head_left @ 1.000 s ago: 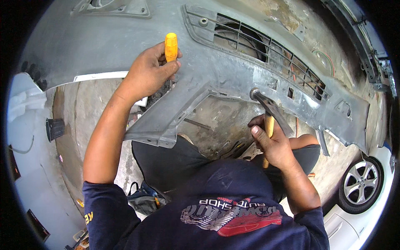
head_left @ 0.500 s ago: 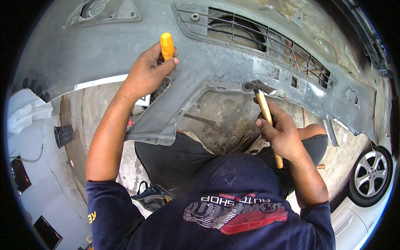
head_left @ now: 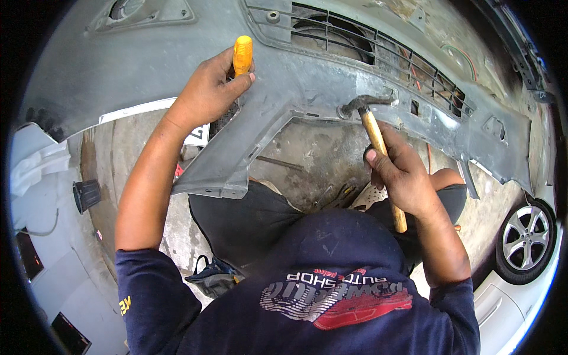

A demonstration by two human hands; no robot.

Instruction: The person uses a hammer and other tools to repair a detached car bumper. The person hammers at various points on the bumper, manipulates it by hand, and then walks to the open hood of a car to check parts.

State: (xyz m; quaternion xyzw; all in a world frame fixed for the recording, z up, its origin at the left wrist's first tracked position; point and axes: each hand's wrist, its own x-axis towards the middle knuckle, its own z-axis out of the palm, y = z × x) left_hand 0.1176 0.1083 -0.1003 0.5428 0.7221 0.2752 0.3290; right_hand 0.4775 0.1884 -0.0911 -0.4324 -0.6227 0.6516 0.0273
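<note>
A grey plastic car bumper [head_left: 284, 71] with a slatted grille [head_left: 414, 74] spans the upper view above my legs. My left hand [head_left: 216, 89] is closed on the yellow handle [head_left: 242, 56] of an upright tool, probably a screwdriver, over the bumper's left arm; its lower part is mostly hidden. My right hand [head_left: 393, 171] grips a hammer by its wooden handle [head_left: 373, 127]. The dark hammer head [head_left: 361, 102] is over the bumper's lower strip, just above the angled cutout. I cannot tell whether it touches the plastic.
A white car with an alloy wheel [head_left: 525, 239] stands at the right, a white panel [head_left: 53, 189] at the left. A black bucket [head_left: 87, 195], a bag [head_left: 213, 278], a metal bar [head_left: 278, 163] and small tools [head_left: 337, 195] lie on the concrete floor.
My right hand and the hammer have risen up the view and turned, with the head swinging leftward. My left hand still holds the yellow tool, slightly higher in view.
</note>
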